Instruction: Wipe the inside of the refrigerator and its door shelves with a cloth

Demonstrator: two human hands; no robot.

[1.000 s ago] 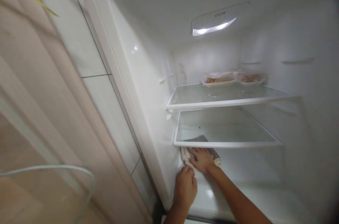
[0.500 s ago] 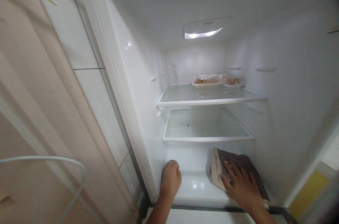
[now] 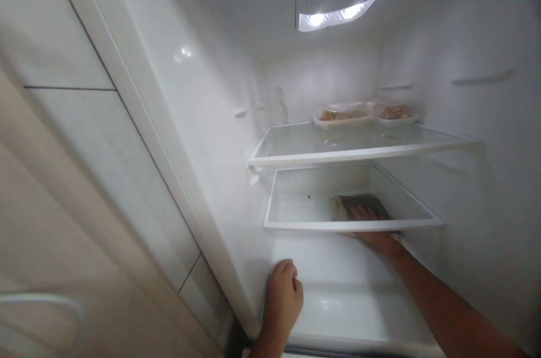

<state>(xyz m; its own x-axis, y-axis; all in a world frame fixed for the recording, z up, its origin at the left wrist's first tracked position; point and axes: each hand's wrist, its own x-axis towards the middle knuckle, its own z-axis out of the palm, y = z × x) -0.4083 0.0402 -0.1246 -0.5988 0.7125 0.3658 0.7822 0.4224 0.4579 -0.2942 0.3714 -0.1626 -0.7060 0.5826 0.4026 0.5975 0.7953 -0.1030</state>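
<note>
Inside a white refrigerator, a dark package (image 3: 367, 200) with a pale edge lies far back at the bottom, seen through the glass of the lower shelf (image 3: 296, 226). My right hand (image 3: 375, 238) reaches in under that shelf and rests on the package, its fingers spread over the top and partly blurred behind the glass. At the lower left, my left hand (image 3: 284, 295) is curled into a fist near the left inner wall, with nothing visible in it.
Two wrapped food trays (image 3: 344, 115) (image 3: 396, 114) sit at the back of the upper glass shelf (image 3: 359, 152). A lit lamp (image 3: 338, 15) is on the ceiling. Left of the refrigerator are a tiled wall (image 3: 127, 149) and a beige surface (image 3: 84, 245).
My right hand and the package have moved deeper in, from the front right to the back under the lower shelf. The view has come closer. My left hand remains a fist at the left.
</note>
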